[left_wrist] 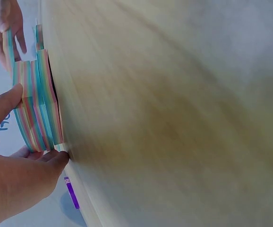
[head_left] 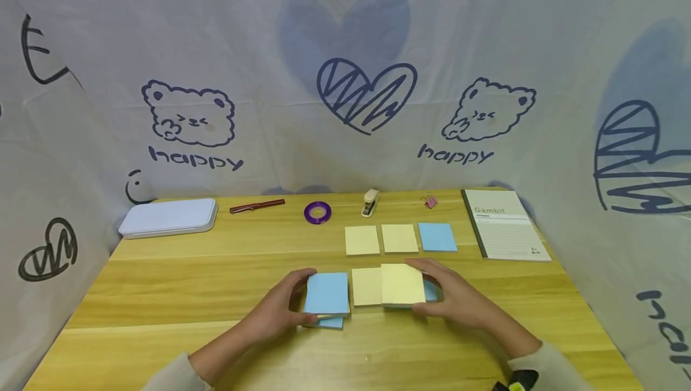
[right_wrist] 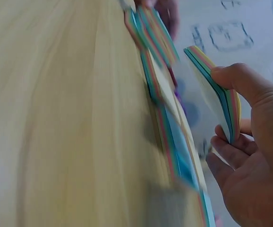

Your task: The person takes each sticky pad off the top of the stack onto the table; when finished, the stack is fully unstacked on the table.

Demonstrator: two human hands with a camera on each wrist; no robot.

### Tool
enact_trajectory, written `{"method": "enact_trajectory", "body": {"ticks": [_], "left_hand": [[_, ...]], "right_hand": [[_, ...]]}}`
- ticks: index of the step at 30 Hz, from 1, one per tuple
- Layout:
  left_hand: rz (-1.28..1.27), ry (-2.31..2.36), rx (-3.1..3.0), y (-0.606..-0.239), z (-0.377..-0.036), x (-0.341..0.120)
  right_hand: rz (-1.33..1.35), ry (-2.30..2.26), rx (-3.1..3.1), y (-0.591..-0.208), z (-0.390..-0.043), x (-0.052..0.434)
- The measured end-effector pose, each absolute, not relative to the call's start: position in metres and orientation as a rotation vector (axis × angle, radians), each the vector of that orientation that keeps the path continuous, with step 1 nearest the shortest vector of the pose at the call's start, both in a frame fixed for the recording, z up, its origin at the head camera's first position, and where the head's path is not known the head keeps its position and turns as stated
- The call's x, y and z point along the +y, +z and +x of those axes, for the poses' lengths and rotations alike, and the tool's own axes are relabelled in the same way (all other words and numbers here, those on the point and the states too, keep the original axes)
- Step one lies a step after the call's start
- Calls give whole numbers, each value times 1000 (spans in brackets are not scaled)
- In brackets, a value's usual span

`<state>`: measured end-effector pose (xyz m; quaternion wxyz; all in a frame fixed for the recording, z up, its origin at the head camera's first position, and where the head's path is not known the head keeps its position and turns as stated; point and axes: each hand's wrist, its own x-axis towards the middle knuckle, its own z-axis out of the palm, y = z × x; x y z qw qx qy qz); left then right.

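Observation:
My left hand (head_left: 272, 314) grips the sides of a stack of sticky note pads with a blue top (head_left: 327, 293); the left wrist view shows its striped edges (left_wrist: 32, 111) between thumb and fingers. A blue corner juts out underneath. My right hand (head_left: 459, 298) pinches a yellow-topped sticky note pad (head_left: 402, 284) by its right side. In the right wrist view this pad (right_wrist: 221, 92) is raised off the table. Beneath it a blue pad (head_left: 430, 291) is partly hidden, and a yellow pad (head_left: 366, 287) lies between the hands.
Behind lie two yellow pads (head_left: 362, 240) and a blue pad (head_left: 437, 237) in a row. Farther back are a white case (head_left: 168, 217), a dark red pen (head_left: 257, 206), purple tape (head_left: 317, 213), a stapler (head_left: 370, 202), a pink binder clip (head_left: 429, 201) and a notebook (head_left: 504, 229).

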<state>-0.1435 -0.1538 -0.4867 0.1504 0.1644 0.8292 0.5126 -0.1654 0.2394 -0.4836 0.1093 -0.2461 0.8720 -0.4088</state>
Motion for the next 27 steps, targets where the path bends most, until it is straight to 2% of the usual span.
{"method": "enact_trajectory", "body": {"ticks": [12, 27], "left_hand": [[477, 1475, 2372, -488, -143, -154], [470, 1457, 2393, -492, -145, -153]], "right_hand": [[-590, -1267, 2565, -493, -165, 327], [-618, -971, 2694, -498, -176, 350]]}}
